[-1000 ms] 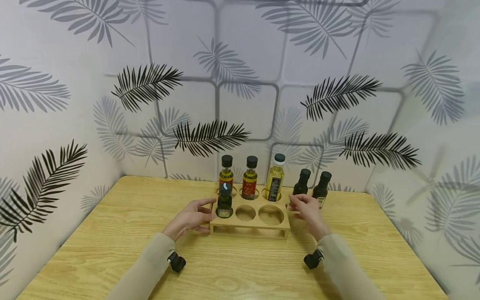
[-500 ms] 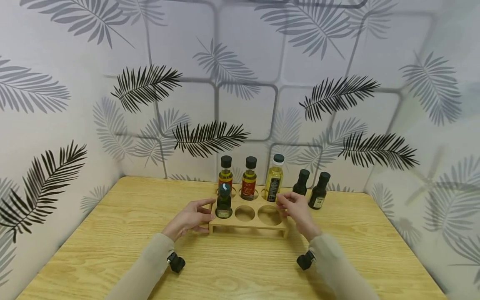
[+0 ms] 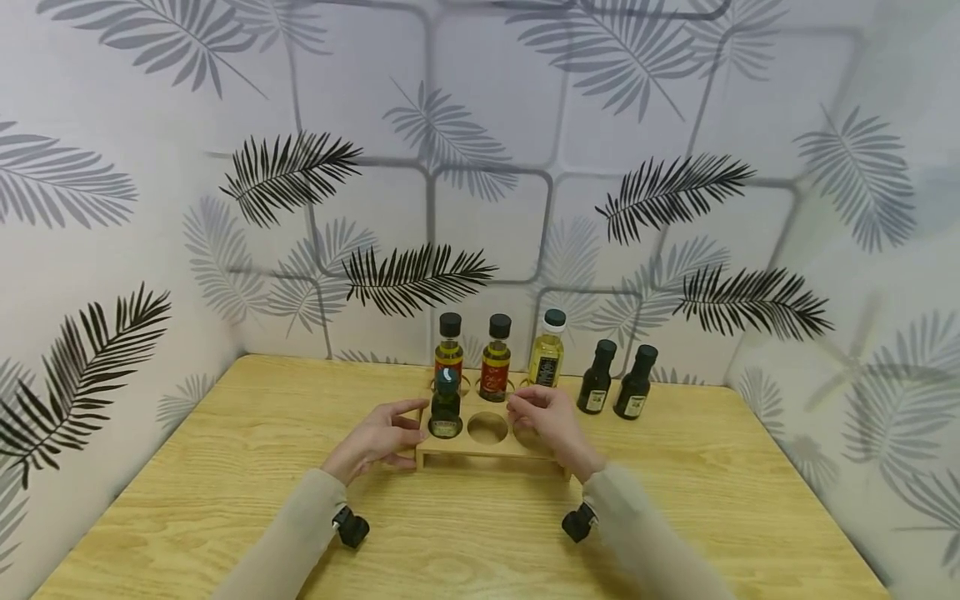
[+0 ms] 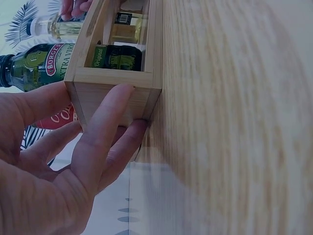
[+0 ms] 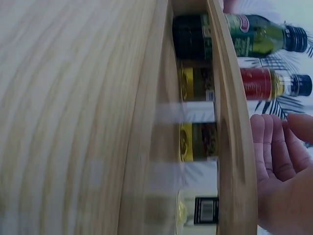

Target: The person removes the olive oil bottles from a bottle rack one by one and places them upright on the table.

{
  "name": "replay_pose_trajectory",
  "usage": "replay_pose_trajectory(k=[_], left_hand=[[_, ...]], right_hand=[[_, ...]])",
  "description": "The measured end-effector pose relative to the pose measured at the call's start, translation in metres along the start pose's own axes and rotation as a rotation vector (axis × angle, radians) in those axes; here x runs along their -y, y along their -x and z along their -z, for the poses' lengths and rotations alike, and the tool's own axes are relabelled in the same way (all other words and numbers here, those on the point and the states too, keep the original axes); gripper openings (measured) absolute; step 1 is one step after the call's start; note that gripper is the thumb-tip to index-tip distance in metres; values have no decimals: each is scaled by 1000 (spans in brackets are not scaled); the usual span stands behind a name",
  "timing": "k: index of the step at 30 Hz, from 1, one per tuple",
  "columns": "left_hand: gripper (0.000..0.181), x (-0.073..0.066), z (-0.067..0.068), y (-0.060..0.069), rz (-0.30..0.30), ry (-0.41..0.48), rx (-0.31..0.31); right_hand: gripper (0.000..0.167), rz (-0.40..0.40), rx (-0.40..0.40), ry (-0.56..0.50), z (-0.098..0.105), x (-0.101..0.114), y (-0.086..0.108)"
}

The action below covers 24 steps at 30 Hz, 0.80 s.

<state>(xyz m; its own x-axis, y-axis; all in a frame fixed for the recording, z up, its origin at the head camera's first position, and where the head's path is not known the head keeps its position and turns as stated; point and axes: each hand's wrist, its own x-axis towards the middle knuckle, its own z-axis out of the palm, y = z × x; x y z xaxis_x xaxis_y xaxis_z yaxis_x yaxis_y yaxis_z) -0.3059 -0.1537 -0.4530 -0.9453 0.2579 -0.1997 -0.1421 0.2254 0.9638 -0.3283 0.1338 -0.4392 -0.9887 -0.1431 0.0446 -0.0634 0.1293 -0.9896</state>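
A light wood-grain table [image 3: 450, 533] spreads in the foreground, bearing a two-tier, pale wooden bottle rack [image 3: 480, 447] with round holes. The left hand [image 3: 378, 437] is at the rack's left end, its fingers spread and touching the end panel, so the rack lies just beyond the fingertips. The right hand [image 3: 551, 421] hangs over the rack's right half, fingers together and loosely curved, gripping nothing; the rack lies beneath it. A dark green glass bottle [image 3: 446, 400] stands in the front-left hole, near the left fingertips. In the back row stand two red-labelled oil bottles with black caps [image 3: 495, 367] and, just behind the right hand, a clear yellow-oil bottle [image 3: 546, 358], its base hidden. To its right, two dark bottles with pale labels [image 3: 597, 383] stand upright on the table, before a leaf-patterned wall [image 3: 487, 208].
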Motion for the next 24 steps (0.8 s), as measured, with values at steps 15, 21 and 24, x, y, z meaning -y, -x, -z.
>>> replay_pose_trajectory(k=[15,21,24], left_hand=[[59,2,0,-1,5,3,-4],[58,3,0,-3,9,-5,-2],[58,2,0,-3,12,-6,-3]], right_hand=[[31,85,60,59,-37,4,2],[37,98,103,110,-49,7,2],[43,103,113,124,-56,7,1]])
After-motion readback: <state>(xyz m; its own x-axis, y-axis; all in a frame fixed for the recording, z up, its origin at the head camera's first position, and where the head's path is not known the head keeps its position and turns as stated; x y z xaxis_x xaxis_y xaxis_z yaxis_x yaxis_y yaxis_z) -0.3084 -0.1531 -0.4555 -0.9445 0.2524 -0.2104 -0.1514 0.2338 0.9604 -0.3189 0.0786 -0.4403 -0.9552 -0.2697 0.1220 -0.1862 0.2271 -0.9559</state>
